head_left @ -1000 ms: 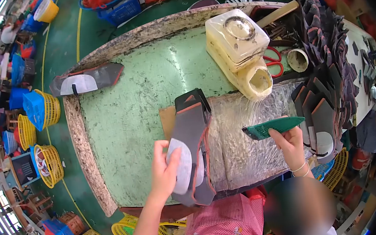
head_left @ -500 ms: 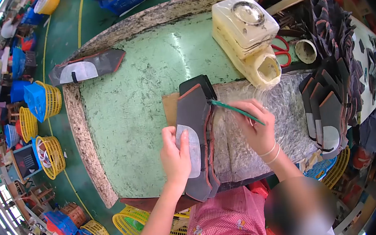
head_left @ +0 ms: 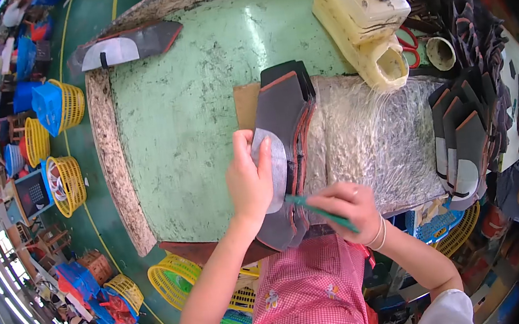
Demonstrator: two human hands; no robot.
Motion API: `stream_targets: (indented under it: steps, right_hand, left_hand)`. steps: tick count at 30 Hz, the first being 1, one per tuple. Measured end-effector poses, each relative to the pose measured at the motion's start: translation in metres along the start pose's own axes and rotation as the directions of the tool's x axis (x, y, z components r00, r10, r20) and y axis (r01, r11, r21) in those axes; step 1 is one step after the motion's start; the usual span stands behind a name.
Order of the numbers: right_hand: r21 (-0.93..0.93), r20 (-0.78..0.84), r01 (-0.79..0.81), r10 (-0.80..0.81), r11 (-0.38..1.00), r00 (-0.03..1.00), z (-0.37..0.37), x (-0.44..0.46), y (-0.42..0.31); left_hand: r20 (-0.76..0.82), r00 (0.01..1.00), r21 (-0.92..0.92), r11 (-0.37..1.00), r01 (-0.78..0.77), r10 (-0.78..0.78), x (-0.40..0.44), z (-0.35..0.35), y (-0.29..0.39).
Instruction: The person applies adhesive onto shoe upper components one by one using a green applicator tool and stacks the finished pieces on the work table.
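As the left hand [head_left: 251, 180] clamps the stack [head_left: 284, 105], the right hand [head_left: 354, 210] grips the brush [head_left: 300, 201]. Light edge strokes seem advisable.

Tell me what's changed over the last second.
The right hand carried the green tool left from over the plastic sheet to the far end of the stacked dark pieces, then toward their near end. Nothing was let go. The left hand stayed on the pale patch.

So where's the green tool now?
In the head view, right of and below centre: the right hand holds the green tool, its tip at the dark pieces beside the left hand.
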State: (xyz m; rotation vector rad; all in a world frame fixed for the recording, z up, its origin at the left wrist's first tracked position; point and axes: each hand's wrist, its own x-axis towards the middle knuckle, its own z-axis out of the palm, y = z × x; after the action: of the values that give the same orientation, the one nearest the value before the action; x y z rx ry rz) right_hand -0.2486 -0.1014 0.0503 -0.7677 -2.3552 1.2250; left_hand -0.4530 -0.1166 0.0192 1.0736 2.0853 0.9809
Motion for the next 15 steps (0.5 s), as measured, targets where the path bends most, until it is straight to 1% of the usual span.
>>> stream_targets:
  steps: [1,2,3,4,5,6,8,9,10,12,13,14,15]
  right_hand:
    - [-0.016,-0.142,0.055,-0.057,0.998,0.988,0.0,0.002,0.001]
    - [-0.009,-0.139,0.058,-0.058,0.998,0.989,0.005,-0.008,-0.003]
    - [-0.023,0.045,0.035,-0.034,0.999,0.998,0.013,-0.026,-0.009]
    - [-0.045,0.227,0.016,-0.006,0.999,0.974,0.017,-0.037,-0.014]
    - [-0.036,0.202,0.009,-0.001,0.999,0.979,0.017,-0.039,-0.016]
    - [-0.026,0.211,0.005,0.001,1.0,0.977,0.019,-0.041,-0.017]
    - [-0.055,0.006,0.019,-0.019,0.998,1.0,0.019,-0.037,-0.012]
    - [0.004,0.101,-0.01,0.009,1.0,0.995,0.021,-0.042,-0.019]
    - [0.001,0.101,-0.007,0.007,1.0,0.995,0.018,-0.041,-0.021]
    - [0.015,0.2,-0.041,0.037,0.999,0.979,0.01,-0.038,-0.026]
    - [0.113,0.059,-0.064,0.058,0.992,0.997,0.006,-0.025,-0.02]
    - [0.279,-0.055,-0.084,0.103,0.957,0.993,-0.003,-0.003,-0.016]
    - [0.182,-0.046,-0.245,0.257,0.952,0.965,-0.017,0.021,-0.019]
  left_hand:
    - [-0.001,1.0,-0.015,1.0,-0.021,0.021,-0.001,0.0,0.0]
    - [-0.005,0.999,-0.029,0.999,-0.046,0.046,0.0,0.0,0.0]
    - [-0.004,0.999,-0.026,0.999,-0.045,0.045,-0.001,-0.001,-0.001]
    - [-0.001,0.999,-0.02,0.999,-0.05,0.05,0.0,0.0,-0.002]
    - [-0.008,0.999,-0.015,0.999,-0.05,0.05,-0.001,0.001,-0.003]
    - [-0.007,0.999,-0.01,0.999,-0.037,0.037,-0.004,-0.001,-0.003]
    - [-0.001,0.999,-0.054,0.998,-0.04,0.04,0.0,-0.002,0.002]
    - [-0.004,0.999,-0.053,0.998,-0.043,0.043,0.0,-0.003,0.003]
    - [-0.002,0.999,-0.031,0.999,-0.043,0.043,0.0,-0.003,0.003]
    - [-0.008,0.999,-0.009,0.999,-0.037,0.037,-0.001,-0.006,-0.002]
    - [0.052,0.999,-0.065,0.998,0.018,-0.015,0.004,-0.011,-0.01]
    - [0.117,0.991,-0.115,0.99,0.078,-0.064,0.008,-0.019,-0.014]
    - [0.11,0.992,-0.113,0.991,0.071,-0.059,0.013,-0.032,-0.014]
